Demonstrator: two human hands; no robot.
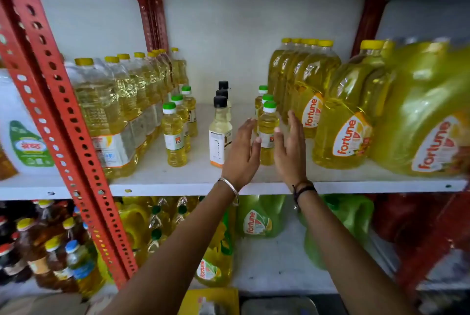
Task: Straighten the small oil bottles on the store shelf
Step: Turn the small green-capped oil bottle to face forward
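Observation:
Three rows of small oil bottles stand upright on the white shelf (178, 177). The left row of green-capped bottles (173, 134) has three. The middle row of black-capped bottles (220, 131) holds pale oil. The right row starts with a front green-capped bottle (267, 125). My left hand (241, 154) and my right hand (290, 149) flank that front bottle, palms facing it, fingers apart. Both thumbs touch or nearly touch its label; neither hand is wrapped around it.
Tall yellow-capped oil bottles (122, 108) fill the shelf's left side behind a red perforated post (63, 101). Large Fortune jugs (343, 121) crowd the right, close to my right hand. A white jug (23, 131) sits far left. More oil bottles fill the shelf below.

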